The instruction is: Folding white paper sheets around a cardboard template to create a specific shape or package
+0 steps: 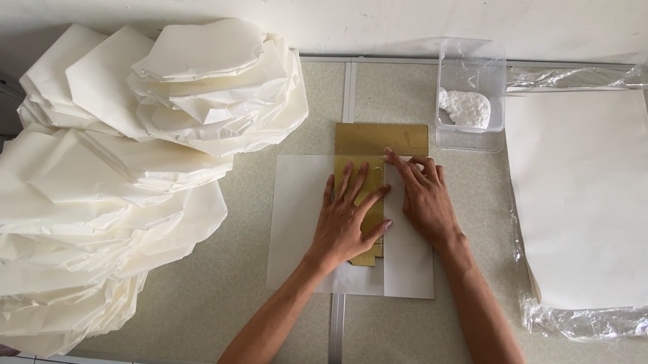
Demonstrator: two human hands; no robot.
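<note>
A: Paper, a white sheet (296, 221), lies flat in the middle of the table (419, 344); on top of it sits a gold cardboard template (378, 143), and its upper part sticks out past the top edge of the sheet.

B: And the hands?

A: The left hand (346, 220) is spread wide, palm down, and presses the template onto the sheet; it grips nothing. The right hand (423, 196) is just beside it, fingers quite flat and close together, and pushes a folded flap of the paper over the right side of the template; the fingertips of both hands nearly touch.

B: What can go wrong here?

A: I think the template can slide if the left palm lifts a little, because the card looks smooth; then the crease comes out crooked. Also the flap can spring open if the right fingers press only at the top.

B: And around?

A: On the left is a big heap of folded paper pieces (108, 174), near the sheet but not touching it; on the right is a stack of flat sheets in clear plastic wrap (598, 199); behind is a clear plastic box (470, 92) with something white inside; I cannot tell what it is.
</note>
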